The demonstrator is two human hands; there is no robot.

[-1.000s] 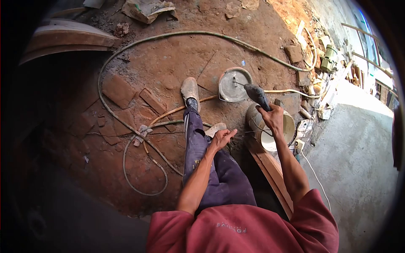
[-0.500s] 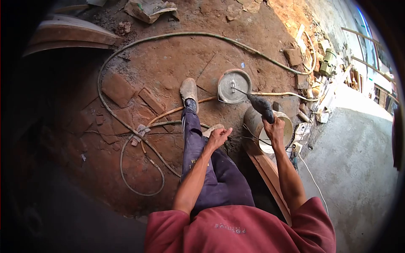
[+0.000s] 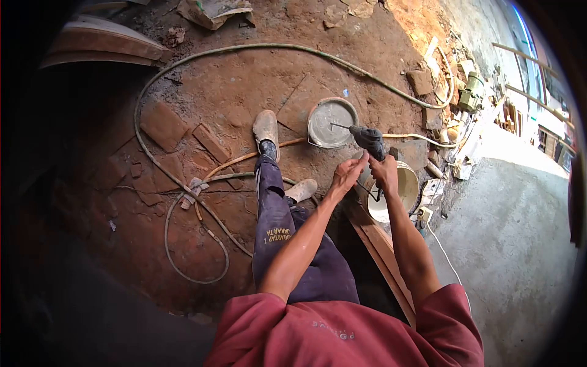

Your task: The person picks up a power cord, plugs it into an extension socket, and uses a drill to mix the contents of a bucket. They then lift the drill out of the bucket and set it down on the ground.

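Observation:
My right hand [image 3: 384, 172] is closed round the handle of a dark power drill [image 3: 369, 140]. A thin mixing rod [image 3: 340, 126] runs from the drill's front into a round bucket [image 3: 311, 127], its lower end sunk in smooth grey mix [image 3: 333, 117]. Close beside the drill handle is my left hand [image 3: 348, 175], fingers stretched out and fingertips right at the handle and my right hand. Behind both hands stands a larger pale bucket [image 3: 408, 183], partly hidden by my right forearm.
A long hose [image 3: 244, 50] loops across the red dirt floor, crossing an orange hose [image 3: 244, 158] at left. Bricks [image 3: 211, 145] and rubble lie around. Wooden planks [image 3: 380, 251] run beside my legs. A white cable and socket [image 3: 425, 213] sit near the concrete slab [image 3: 507, 244].
My left hand has moved forward and right, up to the drill. The drill has turned, and the rod's end, visible at the mix's surface before, is now sunk in it.

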